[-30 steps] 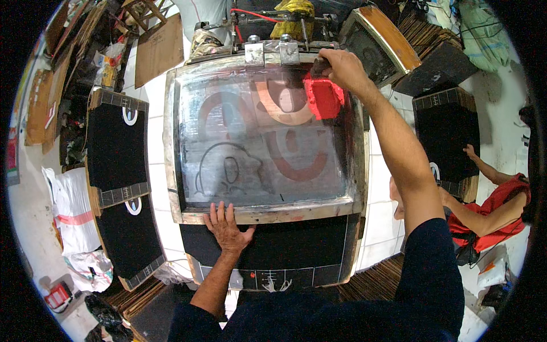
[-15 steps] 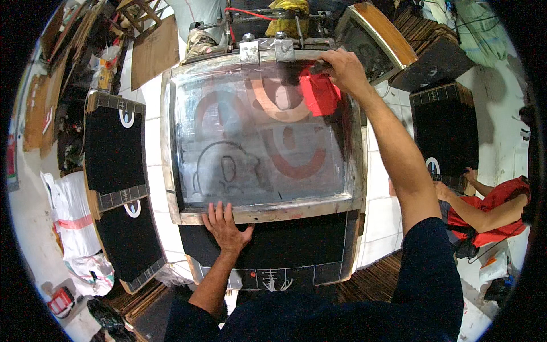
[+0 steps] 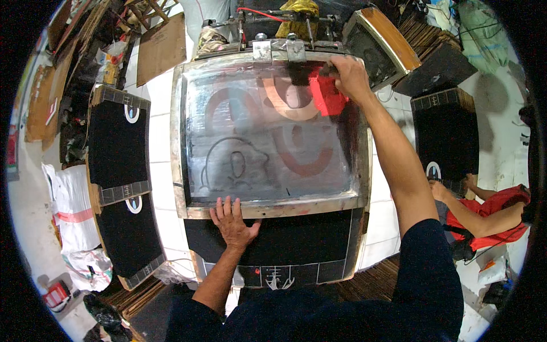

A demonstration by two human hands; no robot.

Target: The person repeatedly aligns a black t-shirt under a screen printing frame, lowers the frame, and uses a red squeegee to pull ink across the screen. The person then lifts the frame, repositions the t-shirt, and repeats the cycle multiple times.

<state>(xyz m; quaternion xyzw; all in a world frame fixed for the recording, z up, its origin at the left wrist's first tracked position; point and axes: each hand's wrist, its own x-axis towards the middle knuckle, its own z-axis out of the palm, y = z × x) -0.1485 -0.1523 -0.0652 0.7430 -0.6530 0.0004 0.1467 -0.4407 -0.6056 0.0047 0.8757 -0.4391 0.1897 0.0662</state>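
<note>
Head view: framed screen [image 3: 268,134] at centre, lying over black board [image 3: 279,242], board showing at six o'clock. From screen's middle: left hand [image 3: 233,225] at seven o'clock, grip open, spread on near rail [image 3: 302,211]; right hand [image 3: 348,77] toward two o'clock. Red patch [image 3: 329,98], two o'clock, beside right hand. Two clamps [image 3: 262,52], twelve o'clock. Dark handle [image 3: 329,69], one o'clock, closed in right hand's grip.
</note>
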